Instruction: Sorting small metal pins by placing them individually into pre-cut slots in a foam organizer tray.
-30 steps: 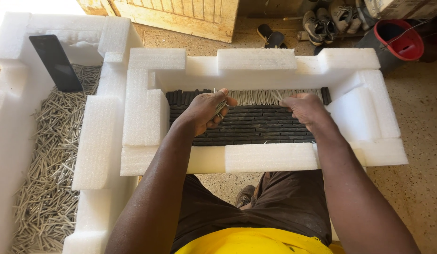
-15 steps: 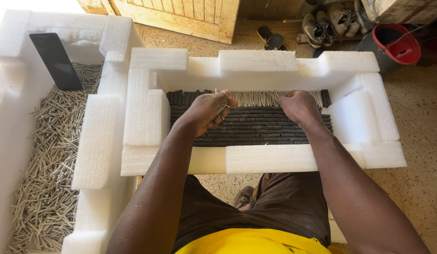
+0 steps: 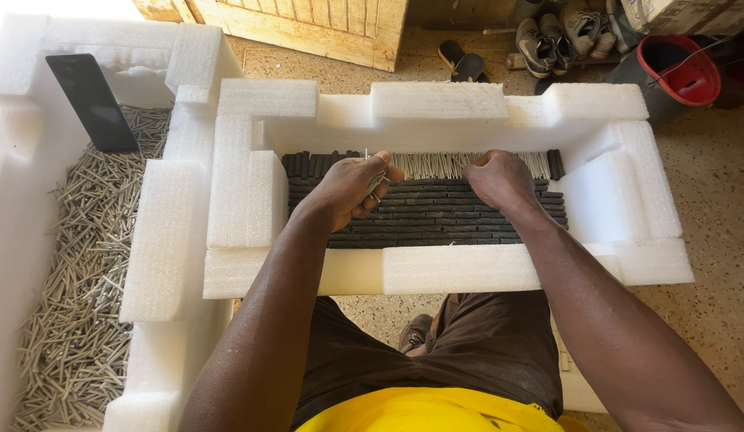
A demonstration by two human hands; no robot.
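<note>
A white foam tray (image 3: 436, 268) rests across my lap. Inside it lie dark ridged rows (image 3: 436, 214) and, along the far side, a row of pale metal pins (image 3: 436, 165). My left hand (image 3: 350, 188) is shut on a small bunch of metal pins (image 3: 375, 182), with its thumb at the left end of the pale row. My right hand (image 3: 498, 176) is curled, knuckles up, and presses on the pale row near its right part; I cannot see whether it holds anything.
A second foam tray (image 3: 172, 240) at my left holds a heap of loose metal pins (image 3: 76, 304) and a leaning black phone (image 3: 92, 100). Beyond stand a wooden pallet (image 3: 308, 24), shoes (image 3: 556, 32), sandals (image 3: 460, 60) and a red-rimmed bucket (image 3: 676, 72).
Both hands have slid a little toward the far side, onto the pale row. My right hand has closed into a tighter curl.
</note>
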